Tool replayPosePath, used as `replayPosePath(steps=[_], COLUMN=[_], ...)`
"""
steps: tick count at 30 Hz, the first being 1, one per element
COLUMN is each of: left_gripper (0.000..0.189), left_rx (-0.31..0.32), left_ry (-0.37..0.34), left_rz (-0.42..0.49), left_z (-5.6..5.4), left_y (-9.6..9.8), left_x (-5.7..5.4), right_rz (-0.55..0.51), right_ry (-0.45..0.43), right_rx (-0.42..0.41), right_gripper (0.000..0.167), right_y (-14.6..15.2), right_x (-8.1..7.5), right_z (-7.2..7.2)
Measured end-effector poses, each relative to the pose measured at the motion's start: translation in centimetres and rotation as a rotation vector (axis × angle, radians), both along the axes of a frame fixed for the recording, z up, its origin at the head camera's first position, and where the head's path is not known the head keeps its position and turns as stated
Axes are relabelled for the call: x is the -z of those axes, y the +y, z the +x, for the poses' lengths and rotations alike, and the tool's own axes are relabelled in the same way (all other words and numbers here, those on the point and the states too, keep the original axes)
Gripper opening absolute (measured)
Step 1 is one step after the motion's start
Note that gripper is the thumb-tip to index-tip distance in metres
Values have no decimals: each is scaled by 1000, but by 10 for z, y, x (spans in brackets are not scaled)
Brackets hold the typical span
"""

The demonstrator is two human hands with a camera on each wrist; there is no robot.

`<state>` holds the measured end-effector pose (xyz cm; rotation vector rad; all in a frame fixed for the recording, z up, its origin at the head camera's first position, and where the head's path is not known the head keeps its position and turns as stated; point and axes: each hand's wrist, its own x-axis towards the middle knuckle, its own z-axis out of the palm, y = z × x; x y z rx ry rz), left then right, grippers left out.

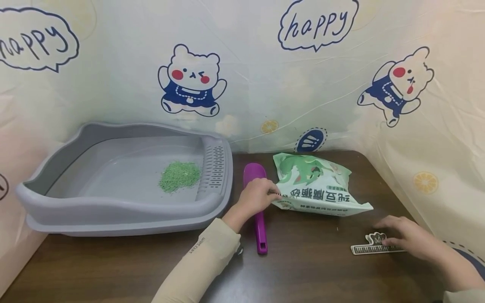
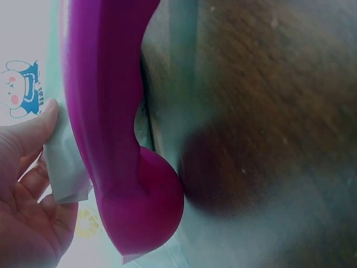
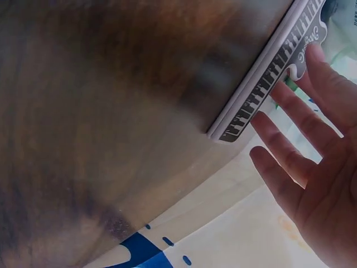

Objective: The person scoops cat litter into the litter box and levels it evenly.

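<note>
My left hand pinches the left corner of the pale green bag of cat litter, which lies on its side. In the left wrist view, thumb and fingers sit on either side of the bag's crimped edge. Beneath that hand lies a purple litter scoop, its handle toward me; it fills much of the left wrist view. My right hand is at a flat clip with a piano-key pattern, fingers spread and loosely extended. Its thumb overlaps the clip's raised lettered part; whether it touches is hard to tell.
A grey litter box with a raised rim occupies the left side of the brown table. Green litter granules form a small pile in it, near the slotted panel. A printed cloth hangs behind and along both sides.
</note>
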<state>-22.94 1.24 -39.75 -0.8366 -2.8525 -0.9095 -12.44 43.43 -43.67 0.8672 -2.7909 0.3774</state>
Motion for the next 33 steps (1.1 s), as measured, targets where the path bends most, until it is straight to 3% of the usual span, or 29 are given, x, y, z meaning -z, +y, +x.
replayPosePath(steps=[5,10,15,19,23,28,33], left_gripper=[9,8,9,9,9,9,9], left_rx=[-7,-9,-5,-10,-14,-16,-23], left_ry=[-33,-34,-37,-43,-47,-53,-54], left_rz=[19,25,27,25,21,21,19], left_z=[1,1,1,0,-1,-1,-1], left_y=[0,-1,0,0,1,1,1], left_x=[-1,-1,0,1,3,3,2], right_rz=[1,-35,-119,-230,-247,-275,-320], right_ry=[-48,-50,-145,-199,-195,-297,-270], right_rx=[-26,-25,6,-24,-62,-114,-96], right_gripper=[30,35,36,36,38,28,33], right_y=[2,0,-4,-9,-13,-18,-27], right_x=[0,0,-5,-8,-8,-8,-13], right_z=[-1,0,3,4,3,2,4])
